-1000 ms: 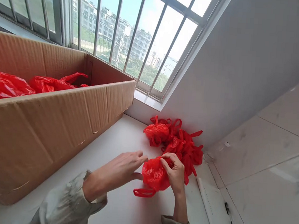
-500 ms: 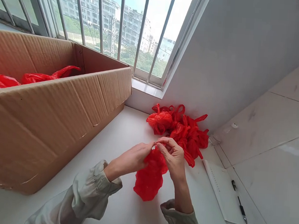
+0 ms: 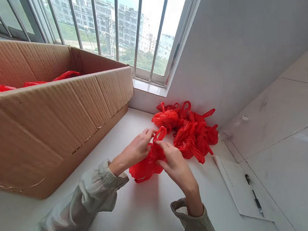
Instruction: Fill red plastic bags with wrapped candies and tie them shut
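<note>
A red plastic bag (image 3: pixel 144 168) with a loop of handle standing up hangs or rests low over the white table, between both hands. My left hand (image 3: pixel 136 147) is closed at the bag's left upper side, its fingertips by the handle loop. From the right, my right hand (image 3: pixel 176 163) grips the bag's upper part, the fingers near the loop's base and the thumb lower down. The bag's contents cannot be made out. Just beyond the hands lies a pile of knotted red plastic bags (image 3: pixel 187 132).
On the left stands a large cardboard box (image 3: pixel 64 119) with more red bags (image 3: pixel 67 75) inside. A notebook (image 3: pixel 233 184) and a black pen (image 3: pixel 258 203) lie at the right by the tiled wall. Behind is a barred window (image 3: pixel 138 33). A clear plastic bottle (image 3: pixel 230 130) lies in the corner.
The bag between my hands has risen and tilted, with its handle loop now upright. My right hand has shifted from a pinch at the top to the bag's right side. The view has shifted slightly.
</note>
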`<state>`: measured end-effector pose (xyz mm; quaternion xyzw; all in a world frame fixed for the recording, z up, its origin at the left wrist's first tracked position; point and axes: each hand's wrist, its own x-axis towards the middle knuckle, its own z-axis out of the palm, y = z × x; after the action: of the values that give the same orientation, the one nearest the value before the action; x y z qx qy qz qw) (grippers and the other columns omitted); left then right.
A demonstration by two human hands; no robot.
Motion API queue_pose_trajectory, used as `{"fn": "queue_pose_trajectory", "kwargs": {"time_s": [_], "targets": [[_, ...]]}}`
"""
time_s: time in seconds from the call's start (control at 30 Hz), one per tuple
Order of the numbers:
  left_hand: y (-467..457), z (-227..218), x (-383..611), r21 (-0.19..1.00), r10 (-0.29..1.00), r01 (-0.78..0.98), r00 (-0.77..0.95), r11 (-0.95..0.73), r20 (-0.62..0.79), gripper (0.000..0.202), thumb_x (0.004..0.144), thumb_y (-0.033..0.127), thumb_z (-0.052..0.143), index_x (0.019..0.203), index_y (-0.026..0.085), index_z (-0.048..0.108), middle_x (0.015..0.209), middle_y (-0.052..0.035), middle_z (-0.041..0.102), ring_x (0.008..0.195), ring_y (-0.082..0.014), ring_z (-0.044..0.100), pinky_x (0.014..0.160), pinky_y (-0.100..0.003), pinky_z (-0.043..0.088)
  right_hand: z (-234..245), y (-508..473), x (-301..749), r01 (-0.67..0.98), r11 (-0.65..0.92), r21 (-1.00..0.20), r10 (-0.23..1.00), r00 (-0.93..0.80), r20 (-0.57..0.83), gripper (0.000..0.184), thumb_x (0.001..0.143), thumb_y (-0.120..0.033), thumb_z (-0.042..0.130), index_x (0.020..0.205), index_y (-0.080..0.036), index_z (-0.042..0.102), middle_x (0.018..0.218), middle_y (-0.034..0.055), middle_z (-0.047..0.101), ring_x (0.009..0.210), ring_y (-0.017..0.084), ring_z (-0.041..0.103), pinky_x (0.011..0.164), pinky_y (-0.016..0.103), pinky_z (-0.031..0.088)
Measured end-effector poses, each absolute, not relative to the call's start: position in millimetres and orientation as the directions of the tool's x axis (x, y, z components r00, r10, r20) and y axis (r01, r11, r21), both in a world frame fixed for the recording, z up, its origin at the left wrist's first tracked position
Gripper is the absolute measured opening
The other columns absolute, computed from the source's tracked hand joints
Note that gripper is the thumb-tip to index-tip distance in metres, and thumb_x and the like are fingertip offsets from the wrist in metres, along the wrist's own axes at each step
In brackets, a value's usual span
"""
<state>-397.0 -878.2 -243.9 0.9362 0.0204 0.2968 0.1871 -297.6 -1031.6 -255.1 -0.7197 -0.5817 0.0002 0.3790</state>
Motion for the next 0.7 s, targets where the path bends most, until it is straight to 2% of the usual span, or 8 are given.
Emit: {"fn": "queue_pose_trajectory", "kwargs": {"time_s": [0.07,0.17,0.23,0.3,0.4,0.5,0.6,0.7], "targets": [[-884.0,-236.8,-403.1,0.313,0.171,-0.006,0.826,-0.950,0.536,0.046,0.078,-0.002,0.038,0.119,0.017,0.045,0.116,-0.0088,0.052,0.110,-0.0229,0.052,0.094,-0.038,0.045,-255.3,-1028.2,-294.2,0.830,-0.081,-0.552,0.792,0.389,0.470,0.042,0.081,-0.009,0.056,0.120,-0.024,0.059,0.098,0.0045,0.066,0.089,0.022,0.063,0.080,0.034,0.049],[-895.7,-225.1,-412.6,0.250,0.049,-0.076,0.887,-0.965,0.458,0.037,0.082,0.004,0.052,0.114,0.021,0.047,0.116,-0.0052,0.051,0.112,-0.0230,0.050,0.094,-0.035,0.045,-255.2,-1027.3,-286.8,0.811,-0.079,-0.580,0.761,0.425,0.491,0.030,0.084,-0.015,0.058,0.112,-0.022,0.062,0.083,0.0018,0.066,0.075,0.020,0.061,0.069,0.030,0.047],[-901.3,-221.9,-414.8,0.227,-0.021,-0.118,0.920,-0.967,0.390,0.029,0.081,0.005,0.054,0.103,0.021,0.048,0.111,-0.0036,0.050,0.103,-0.0208,0.052,0.085,-0.031,0.046,-256.4,-1027.1,-282.5,0.792,-0.053,-0.608,0.770,0.420,0.481,0.023,0.083,-0.015,0.057,0.103,-0.022,0.064,0.076,-0.0001,0.064,0.069,0.018,0.058,0.065,0.029,0.045],[-901.6,-224.5,-412.7,0.185,-0.036,-0.103,0.942,-0.977,0.334,0.028,0.078,0.000,0.051,0.097,0.020,0.046,0.104,-0.0031,0.049,0.090,-0.0180,0.053,0.077,-0.029,0.046,-258.2,-1027.0,-279.0,0.761,-0.015,-0.649,0.785,0.411,0.463,0.020,0.082,-0.014,0.056,0.098,-0.023,0.065,0.075,-0.0012,0.065,0.066,0.017,0.057,0.064,0.027,0.044],[-894.2,-235.0,-405.2,0.112,-0.045,-0.079,0.959,-0.991,0.281,0.040,0.073,-0.006,0.048,0.105,0.019,0.046,0.095,-0.0011,0.049,0.077,-0.0162,0.051,0.068,-0.027,0.041,-259.5,-1027.6,-275.5,0.711,0.052,-0.702,0.802,0.389,0.454,0.026,0.081,-0.013,0.053,0.101,-0.024,0.065,0.083,-0.0016,0.068,0.068,0.015,0.058,0.065,0.026,0.044],[-887.0,-243.0,-399.2,0.068,-0.067,-0.091,0.954,-0.994,0.291,0.045,0.076,-0.006,0.048,0.113,0.020,0.047,0.089,0.0002,0.051,0.074,-0.0167,0.051,0.062,-0.027,0.035,-258.7,-1028.8,-273.9,0.698,0.079,-0.712,0.803,0.379,0.460,0.029,0.080,-0.013,0.051,0.103,-0.024,0.066,0.088,-0.0013,0.070,0.072,0.015,0.060,0.068,0.026,0.045],[-884.3,-240.3,-400.1,-0.003,-0.036,-0.036,0.946,-0.999,0.323,0.026,0.084,-0.002,0.041,0.093,0.020,0.051,0.075,0.0016,0.048,0.062,-0.0151,0.043,0.055,-0.028,0.025,-258.1,-1030.2,-269.2,0.703,0.003,-0.711,0.776,0.447,0.446,0.024,0.080,-0.016,0.052,0.097,-0.022,0.067,0.080,-0.0006,0.069,0.069,0.016,0.060,0.066,0.027,0.045],[-878.0,-227.9,-408.9,0.009,0.021,0.019,0.929,-1.000,0.370,0.022,0.086,0.000,0.040,0.076,0.018,0.046,0.073,0.0019,0.048,0.056,-0.0118,0.035,0.054,-0.029,0.021,-258.4,-1034.8,-256.4,0.714,-0.108,-0.692,0.715,0.539,0.445,0.015,0.078,-0.018,0.053,0.083,-0.021,0.066,0.073,0.0002,0.067,0.066,0.017,0.059,0.063,0.028,0.043]]}}
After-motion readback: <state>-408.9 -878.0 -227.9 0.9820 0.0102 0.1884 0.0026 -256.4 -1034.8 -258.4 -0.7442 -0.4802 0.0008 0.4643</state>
